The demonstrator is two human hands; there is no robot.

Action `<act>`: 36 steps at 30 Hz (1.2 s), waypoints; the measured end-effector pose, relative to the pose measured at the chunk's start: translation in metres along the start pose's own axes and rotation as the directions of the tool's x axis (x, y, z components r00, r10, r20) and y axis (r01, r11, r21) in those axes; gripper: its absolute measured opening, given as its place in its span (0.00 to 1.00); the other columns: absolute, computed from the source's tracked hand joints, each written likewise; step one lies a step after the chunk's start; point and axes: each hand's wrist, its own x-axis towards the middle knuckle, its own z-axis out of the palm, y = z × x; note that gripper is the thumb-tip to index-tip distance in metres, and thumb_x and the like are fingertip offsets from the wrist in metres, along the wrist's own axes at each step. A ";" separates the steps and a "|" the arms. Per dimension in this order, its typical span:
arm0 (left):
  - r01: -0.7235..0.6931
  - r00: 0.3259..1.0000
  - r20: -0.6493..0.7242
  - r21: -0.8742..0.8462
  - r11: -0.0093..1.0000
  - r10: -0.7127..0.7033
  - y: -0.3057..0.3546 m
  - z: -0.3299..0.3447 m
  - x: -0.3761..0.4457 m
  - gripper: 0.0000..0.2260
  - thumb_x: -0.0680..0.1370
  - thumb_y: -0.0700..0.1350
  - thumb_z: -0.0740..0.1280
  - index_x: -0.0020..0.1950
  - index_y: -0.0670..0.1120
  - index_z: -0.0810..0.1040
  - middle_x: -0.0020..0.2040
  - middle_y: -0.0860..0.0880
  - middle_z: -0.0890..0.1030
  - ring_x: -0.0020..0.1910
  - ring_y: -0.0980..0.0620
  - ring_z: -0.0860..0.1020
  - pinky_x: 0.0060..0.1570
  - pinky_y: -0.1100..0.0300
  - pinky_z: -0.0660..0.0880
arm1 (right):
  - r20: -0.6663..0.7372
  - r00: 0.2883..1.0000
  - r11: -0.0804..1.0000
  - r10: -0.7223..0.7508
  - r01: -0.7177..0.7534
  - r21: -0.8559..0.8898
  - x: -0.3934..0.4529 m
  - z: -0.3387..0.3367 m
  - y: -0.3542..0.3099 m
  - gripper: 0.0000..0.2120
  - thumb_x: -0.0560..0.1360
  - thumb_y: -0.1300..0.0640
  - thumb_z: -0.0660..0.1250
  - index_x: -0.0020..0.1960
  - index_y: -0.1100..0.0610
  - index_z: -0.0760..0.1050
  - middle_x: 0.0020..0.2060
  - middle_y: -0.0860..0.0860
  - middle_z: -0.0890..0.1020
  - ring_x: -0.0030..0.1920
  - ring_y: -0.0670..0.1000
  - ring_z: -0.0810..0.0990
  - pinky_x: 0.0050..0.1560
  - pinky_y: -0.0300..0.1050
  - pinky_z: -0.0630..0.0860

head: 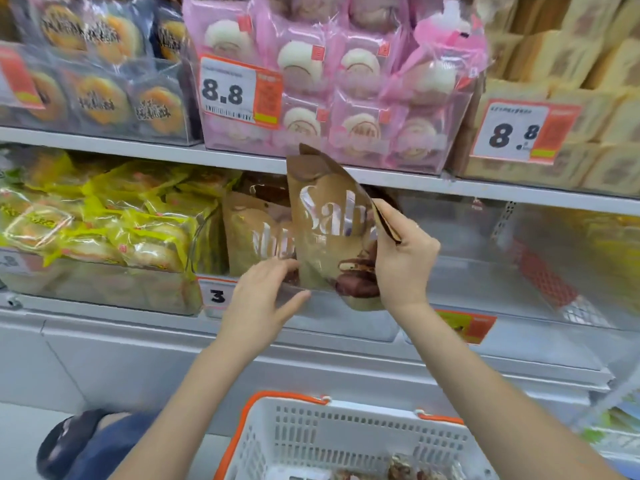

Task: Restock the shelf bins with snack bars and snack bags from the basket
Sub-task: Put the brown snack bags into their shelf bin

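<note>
A tan snack bag (329,233) with white lettering stands upright at the front of a clear shelf bin (460,271) on the lower shelf. My right hand (403,261) pinches its right edge. My left hand (263,296) touches its lower left corner, fingers spread against the bin's front lip. A second bag of the same kind (256,233) stands just behind and to the left, inside the bin. The white basket (346,441) with orange handles sits below my arms, with a few dark wrapped snacks (401,471) at its bottom.
Yellow pastry packs (104,220) fill the bin to the left. The upper shelf holds pink bun packs (332,81), dark-labelled cakes (97,64) and beige boxes (561,98) behind 8.8 price tags. To the right the clear bin looks mostly bare. My knee and shoe (76,441) are at lower left.
</note>
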 end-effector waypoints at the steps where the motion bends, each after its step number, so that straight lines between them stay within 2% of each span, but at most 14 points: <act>1: -0.016 1.000 0.001 -0.005 1.000 0.016 -0.001 0.002 0.002 0.25 0.74 0.61 0.58 0.64 0.47 0.74 0.60 0.49 0.78 0.63 0.49 0.73 0.62 0.53 0.70 | -0.007 1.000 1.000 0.010 -0.010 0.007 0.002 0.006 0.003 0.15 0.73 0.69 0.66 0.56 0.58 0.81 0.49 0.45 0.82 0.49 0.45 0.82 0.51 0.38 0.77; 5: 0.004 0.999 0.045 -0.103 0.995 0.001 0.008 0.005 0.019 0.27 0.77 0.58 0.62 0.74 0.50 0.63 0.70 0.50 0.70 0.69 0.52 0.68 0.65 0.57 0.66 | 0.014 0.999 0.999 -0.050 0.050 0.000 0.019 0.016 0.007 0.15 0.73 0.69 0.66 0.56 0.58 0.81 0.46 0.49 0.83 0.45 0.41 0.78 0.49 0.31 0.73; 7: 0.046 0.997 0.062 -0.098 0.994 -0.040 0.012 0.009 0.034 0.26 0.79 0.55 0.62 0.75 0.50 0.62 0.71 0.50 0.70 0.70 0.52 0.66 0.66 0.55 0.67 | 0.073 0.997 0.998 -0.030 0.026 0.051 0.024 0.016 0.008 0.13 0.74 0.65 0.66 0.56 0.55 0.80 0.43 0.43 0.82 0.41 0.37 0.76 0.47 0.30 0.71; 10: 0.076 0.993 0.099 -0.071 0.995 -0.069 0.010 0.018 0.050 0.23 0.79 0.55 0.61 0.73 0.49 0.67 0.70 0.52 0.71 0.69 0.51 0.68 0.64 0.53 0.69 | 0.228 0.963 0.984 0.146 -0.165 0.068 0.017 0.007 0.011 0.08 0.77 0.61 0.66 0.48 0.49 0.79 0.33 0.31 0.78 0.35 0.34 0.75 0.40 0.27 0.68; 12: 0.107 0.980 0.167 -0.005 0.994 -0.105 0.009 0.024 0.052 0.22 0.80 0.56 0.59 0.73 0.52 0.67 0.72 0.54 0.68 0.71 0.54 0.65 0.66 0.54 0.68 | 0.337 0.896 0.956 0.290 -0.284 -0.067 0.007 -0.002 0.019 0.11 0.78 0.60 0.65 0.41 0.46 0.76 0.28 0.35 0.77 0.29 0.36 0.74 0.34 0.28 0.67; 14: 0.095 0.977 0.181 0.094 0.991 -0.111 0.009 0.028 0.050 0.21 0.80 0.57 0.58 0.73 0.54 0.66 0.73 0.55 0.66 0.72 0.55 0.63 0.64 0.56 0.66 | 0.358 0.850 0.922 0.388 -0.349 -0.170 0.001 -0.010 0.025 0.10 0.77 0.63 0.63 0.51 0.48 0.76 0.35 0.37 0.78 0.32 0.33 0.75 0.34 0.29 0.69; 16: 0.096 0.979 0.165 0.122 0.988 -0.116 0.010 0.028 0.048 0.21 0.80 0.57 0.57 0.73 0.55 0.66 0.72 0.56 0.67 0.71 0.55 0.64 0.63 0.57 0.67 | 0.303 0.853 0.903 0.426 -0.380 -0.200 0.004 -0.014 0.026 0.20 0.75 0.65 0.64 0.63 0.50 0.69 0.47 0.43 0.78 0.38 0.30 0.75 0.39 0.26 0.69; 18: 0.106 0.977 0.169 0.138 0.985 -0.129 0.011 0.028 0.048 0.21 0.80 0.56 0.57 0.73 0.55 0.65 0.72 0.56 0.68 0.71 0.55 0.65 0.61 0.56 0.68 | 0.261 0.861 0.898 0.436 -0.396 -0.192 0.009 -0.016 0.021 0.27 0.74 0.66 0.65 0.68 0.48 0.63 0.55 0.48 0.76 0.45 0.37 0.76 0.46 0.31 0.70; 20: 0.085 0.978 0.175 0.169 0.982 -0.115 0.012 0.028 0.045 0.21 0.81 0.56 0.56 0.73 0.54 0.65 0.71 0.55 0.69 0.70 0.54 0.66 0.61 0.57 0.68 | 0.266 0.874 0.910 0.407 -0.362 -0.204 0.011 -0.020 0.017 0.29 0.74 0.66 0.67 0.69 0.48 0.61 0.58 0.47 0.74 0.56 0.43 0.73 0.54 0.38 0.70; 25: 0.012 0.995 0.100 0.187 0.982 -0.031 0.018 0.032 0.009 0.26 0.78 0.58 0.48 0.68 0.49 0.73 0.67 0.50 0.75 0.69 0.50 0.69 0.65 0.55 0.61 | 0.277 0.884 0.926 0.377 -0.350 -0.141 -0.013 -0.063 0.015 0.26 0.72 0.62 0.73 0.64 0.49 0.66 0.59 0.45 0.73 0.63 0.43 0.72 0.65 0.37 0.66; 29: -0.011 0.996 -0.089 0.089 0.996 0.019 0.035 0.055 -0.055 0.21 0.78 0.48 0.56 0.70 0.43 0.70 0.71 0.45 0.69 0.73 0.47 0.61 0.70 0.54 0.57 | 0.202 0.884 0.903 0.421 -0.385 -0.193 -0.084 -0.124 0.020 0.20 0.72 0.63 0.72 0.59 0.51 0.69 0.54 0.46 0.75 0.57 0.46 0.75 0.58 0.34 0.71; 32: -0.002 1.000 0.011 0.089 0.996 0.001 0.044 0.092 -0.112 0.20 0.76 0.44 0.57 0.67 0.42 0.72 0.67 0.43 0.73 0.69 0.44 0.68 0.66 0.49 0.66 | 0.291 0.744 0.780 0.601 -0.468 -0.414 -0.161 -0.172 0.039 0.20 0.72 0.63 0.72 0.59 0.51 0.69 0.52 0.47 0.75 0.51 0.50 0.76 0.50 0.41 0.74; 34: 0.097 0.955 0.269 0.119 0.988 -0.126 0.051 0.119 -0.141 0.21 0.76 0.44 0.59 0.69 0.45 0.69 0.70 0.45 0.70 0.71 0.45 0.66 0.67 0.47 0.67 | 0.338 0.538 0.619 0.772 -0.516 -0.592 -0.212 -0.190 0.066 0.21 0.71 0.64 0.72 0.60 0.55 0.70 0.51 0.51 0.76 0.49 0.54 0.77 0.46 0.48 0.73; 36: 0.159 0.828 0.509 0.190 0.969 -0.235 0.056 0.144 -0.164 0.22 0.78 0.44 0.58 0.73 0.48 0.64 0.73 0.49 0.64 0.73 0.48 0.60 0.71 0.52 0.59 | 0.348 0.291 0.453 0.891 -0.571 -0.685 -0.252 -0.196 0.094 0.24 0.70 0.64 0.73 0.63 0.61 0.67 0.54 0.59 0.77 0.52 0.59 0.78 0.45 0.48 0.73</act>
